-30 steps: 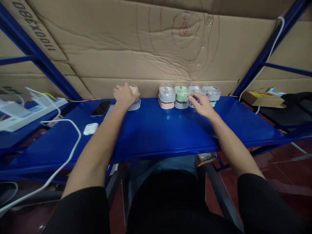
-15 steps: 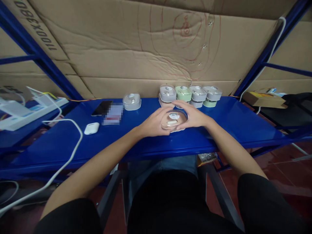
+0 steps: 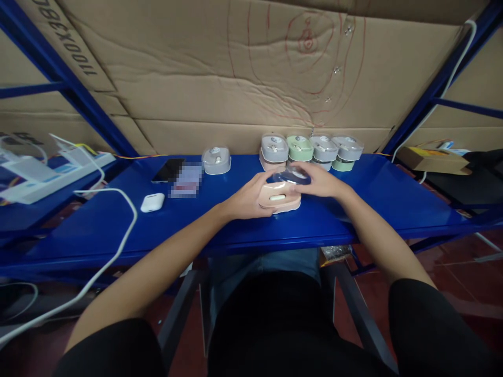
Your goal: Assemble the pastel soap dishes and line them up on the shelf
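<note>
A peach-coloured box [image 3: 286,203] with a white oval piece on its top rests on the blue table [image 3: 236,230] in front of me. My left hand [image 3: 248,199] is wrapped round its left side. Above the box, tilted up off it, is a clear plastic lid [image 3: 293,176]. My right hand [image 3: 320,180] grips that lid from the right, with its thumb on the near side. Part of the lid's far edge is hidden by my fingers. Behind my hands stand stacked boxes with clear lids, among them a lilac-grey one [image 3: 274,150] and a green one [image 3: 299,149].
A single grey box [image 3: 217,162] stands further left, near a dark phone [image 3: 167,170], a blurred-out card [image 3: 186,180] and a white earbud case [image 3: 152,202]. A white cable [image 3: 131,220] crosses the left side to a power strip [image 3: 43,186]. Cardboard [image 3: 176,104] backs the table.
The clear lid has come up off the peach box and tilted, raised by my right hand. My left hand stays on the box. The view has shifted slightly.
</note>
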Available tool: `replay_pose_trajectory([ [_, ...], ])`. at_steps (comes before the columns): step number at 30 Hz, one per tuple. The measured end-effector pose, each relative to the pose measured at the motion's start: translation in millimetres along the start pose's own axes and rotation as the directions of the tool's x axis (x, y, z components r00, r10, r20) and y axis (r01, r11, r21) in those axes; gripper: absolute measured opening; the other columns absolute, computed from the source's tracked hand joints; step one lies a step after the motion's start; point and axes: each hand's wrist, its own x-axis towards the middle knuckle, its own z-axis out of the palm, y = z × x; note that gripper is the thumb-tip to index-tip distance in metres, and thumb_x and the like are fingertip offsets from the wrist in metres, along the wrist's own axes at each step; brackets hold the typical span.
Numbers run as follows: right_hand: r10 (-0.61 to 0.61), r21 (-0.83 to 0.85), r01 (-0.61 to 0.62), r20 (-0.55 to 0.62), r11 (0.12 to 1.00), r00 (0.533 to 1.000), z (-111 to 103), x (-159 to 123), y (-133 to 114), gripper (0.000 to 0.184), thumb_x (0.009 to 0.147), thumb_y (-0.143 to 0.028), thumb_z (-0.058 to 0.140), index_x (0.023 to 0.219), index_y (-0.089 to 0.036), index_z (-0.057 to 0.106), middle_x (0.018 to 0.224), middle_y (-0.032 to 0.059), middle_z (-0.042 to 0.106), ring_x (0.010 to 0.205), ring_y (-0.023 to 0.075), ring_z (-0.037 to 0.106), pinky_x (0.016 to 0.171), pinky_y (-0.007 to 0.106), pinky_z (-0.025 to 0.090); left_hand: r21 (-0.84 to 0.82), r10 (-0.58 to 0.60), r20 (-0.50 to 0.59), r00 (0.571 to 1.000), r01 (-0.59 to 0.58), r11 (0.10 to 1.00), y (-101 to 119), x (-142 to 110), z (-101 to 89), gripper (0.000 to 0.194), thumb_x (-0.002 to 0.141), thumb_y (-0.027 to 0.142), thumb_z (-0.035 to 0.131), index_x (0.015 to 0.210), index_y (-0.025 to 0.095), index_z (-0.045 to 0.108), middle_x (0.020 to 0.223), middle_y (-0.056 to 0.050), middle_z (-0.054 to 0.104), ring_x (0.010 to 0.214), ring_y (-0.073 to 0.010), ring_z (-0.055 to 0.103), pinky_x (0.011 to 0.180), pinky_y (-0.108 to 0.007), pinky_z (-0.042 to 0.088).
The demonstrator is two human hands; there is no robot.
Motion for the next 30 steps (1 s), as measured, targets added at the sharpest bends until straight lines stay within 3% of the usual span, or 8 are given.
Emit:
replay_pose_trajectory([
  [4,0.183,-0.088,-0.182,0.003,0.979,0.983,-20,-5,37,0.079,0.092,-0.088,0.085,0.141,-0.027,0.083,0.126,0.0161,0.089,0.11,0.0439,0.085,0.105,0.069,0.069,0.058,0.025,0.069,0.997,-0.029,0.998,-2,-3,-1.5,0.074,0.087,0.055,0.094,0.156,0.031,0.079,0.181,-0.014,0.056,0.17,-0.0462,0.053,0.145,-0.068,0.042],
  [6,0.233,-0.129,-0.226,0.037,0.966,0.972,-24,-6,46,0.078,0.091,-0.09,0.085,0.138,-0.028,0.084,0.123,0.015,0.09,0.111,0.0451,0.086,0.105,0.069,0.069,0.045,0.039,0.085,0.996,-0.043,0.998,-5,-3,0.9,0.062,0.091,0.056,0.093,0.147,0.033,0.086,0.179,-0.012,0.059,0.169,-0.0435,0.056,0.145,-0.068,0.042],
  [13,0.412,-0.288,-0.355,0.166,0.889,0.896,-25,-3,25,0.099,0.093,-0.09,0.08,0.163,-0.02,0.073,0.161,0.0212,0.078,0.146,0.0534,0.075,0.127,0.069,0.059,0.056,0.063,0.04,0.997,-0.065,0.996,-11,-1,2.7,0.04,0.104,0.052,0.084,0.137,0.031,0.093,0.176,-0.012,0.066,0.164,-0.0411,0.06,0.143,-0.067,0.043],
  [18,0.422,-0.298,-0.359,0.181,0.884,0.888,-27,-2,20,0.1,0.093,-0.086,0.082,0.166,-0.019,0.071,0.162,0.0213,0.077,0.148,0.0524,0.074,0.129,0.068,0.057,0.051,-0.021,-0.078,0.997,0.025,0.998,-10,5,-7.0,0.051,0.109,0.064,0.073,0.131,0.023,0.095,0.168,-0.015,0.071,0.157,-0.0415,0.065,0.14,-0.061,0.048],
  [24,0.445,-0.348,-0.356,0.221,0.867,0.868,-28,-3,22,0.111,0.084,-0.073,0.096,0.171,-0.011,0.065,0.165,0.0271,0.073,0.15,0.0536,0.072,0.128,0.064,0.059,0.229,-0.288,-0.257,0.923,0.348,0.909,-25,8,-36.0,0.056,0.108,0.064,0.068,0.12,0.015,0.091,0.156,-0.021,0.072,0.153,-0.0435,0.065,0.139,-0.059,0.047],
  [27,0.448,-0.35,-0.359,0.22,0.865,0.866,-28,-4,25,0.116,0.08,-0.073,0.099,0.173,-0.013,0.062,0.167,0.0259,0.071,0.153,0.0534,0.069,0.131,0.064,0.057,0.287,-0.344,-0.201,0.917,0.391,0.875,-40,6,-52.0,0.049,0.095,0.064,0.079,0.107,0.017,0.088,0.153,-0.021,0.072,0.148,-0.0453,0.067,0.134,-0.06,0.051],
  [30,0.433,-0.345,-0.346,0.22,0.873,0.874,-28,-4,29,0.115,0.077,-0.072,0.102,0.173,-0.021,0.064,0.167,0.0218,0.073,0.153,0.0534,0.069,0.13,0.067,0.057,0.356,-0.331,-0.066,0.941,0.332,0.874,-53,4,-62.3,0.045,0.084,0.06,0.085,0.104,0.021,0.086,0.135,-0.018,0.077,0.137,-0.0443,0.072,0.126,-0.06,0.057],
])
